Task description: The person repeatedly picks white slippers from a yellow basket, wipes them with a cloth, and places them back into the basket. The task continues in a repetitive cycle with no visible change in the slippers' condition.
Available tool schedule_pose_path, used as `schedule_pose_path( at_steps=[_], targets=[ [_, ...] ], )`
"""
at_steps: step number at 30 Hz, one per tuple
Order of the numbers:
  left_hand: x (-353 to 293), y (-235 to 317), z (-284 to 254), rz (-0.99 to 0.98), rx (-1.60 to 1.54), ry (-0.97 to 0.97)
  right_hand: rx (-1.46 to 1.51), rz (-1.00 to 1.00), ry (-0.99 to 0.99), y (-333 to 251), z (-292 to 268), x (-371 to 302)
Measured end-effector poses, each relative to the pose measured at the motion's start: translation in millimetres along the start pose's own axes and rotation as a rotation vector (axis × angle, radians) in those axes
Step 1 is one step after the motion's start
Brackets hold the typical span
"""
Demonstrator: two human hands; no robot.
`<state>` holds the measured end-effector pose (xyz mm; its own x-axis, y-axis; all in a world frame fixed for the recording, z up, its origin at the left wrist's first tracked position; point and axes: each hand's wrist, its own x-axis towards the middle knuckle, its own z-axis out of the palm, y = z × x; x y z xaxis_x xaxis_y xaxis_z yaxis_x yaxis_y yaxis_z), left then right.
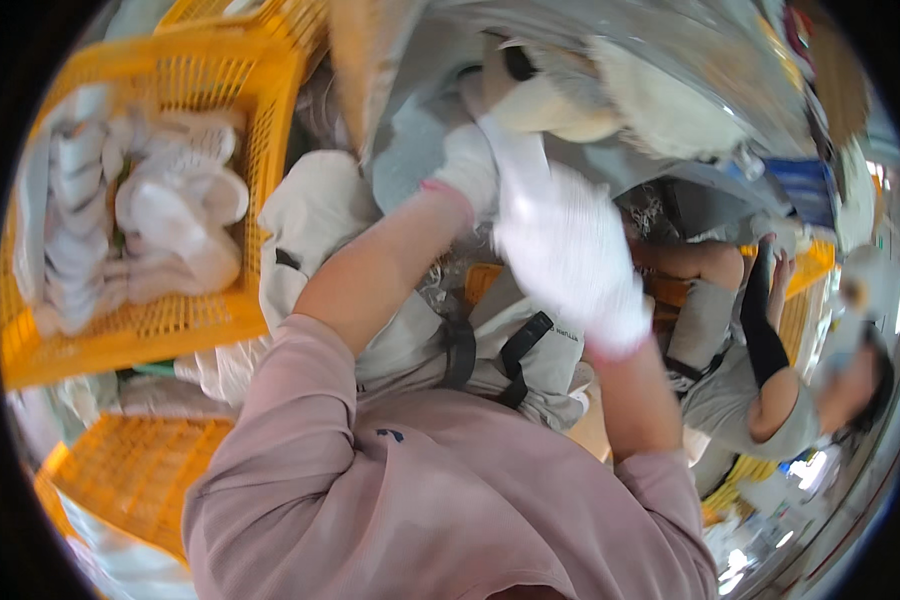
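Observation:
Both of my hands wear white knitted gloves with pink cuffs and meet in front of a grey surface (410, 145). My left hand (468, 168) is nearest that surface, its fingers mostly hidden and blurred. Beside it, my right hand (565, 240) is smeared by motion. A pale, elongated shape (515, 150) lies between the hands; whether it is fingers or a held piece I cannot tell. Just beyond them sits a cream, padded-looking piece (560, 105). To the left, a yellow-orange plastic basket (275, 130) holds several white shoe-shaped pieces (180, 205).
Another yellow-orange crate (140, 470) is at the lower left. At the right sits a person (740, 370) in a grey top with a black arm sleeve. Light cloth with black straps (410, 345) covers my lap. Clear plastic sheeting (710, 60) hangs at the top.

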<state>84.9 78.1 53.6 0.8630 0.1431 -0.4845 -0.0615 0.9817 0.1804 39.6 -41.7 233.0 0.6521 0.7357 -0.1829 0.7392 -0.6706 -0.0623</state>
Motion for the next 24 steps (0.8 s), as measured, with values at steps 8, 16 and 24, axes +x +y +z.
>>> schedule_pose_path(
  at_steps=[8, 16, 24],
  targets=[
    [-43, -40, 9, -0.132, -0.046, -0.065, 1.887, 0.719, 0.174, 52, 112, -195],
    [-52, 15, -14, 0.456, 1.336, -0.342, 0.756, 0.565, 0.143, 65, 91, -154],
    [-157, 228, -98, 1.304, 1.518, 0.981, 0.312, 0.651, 0.072, 168, 190, -291]
  ],
)
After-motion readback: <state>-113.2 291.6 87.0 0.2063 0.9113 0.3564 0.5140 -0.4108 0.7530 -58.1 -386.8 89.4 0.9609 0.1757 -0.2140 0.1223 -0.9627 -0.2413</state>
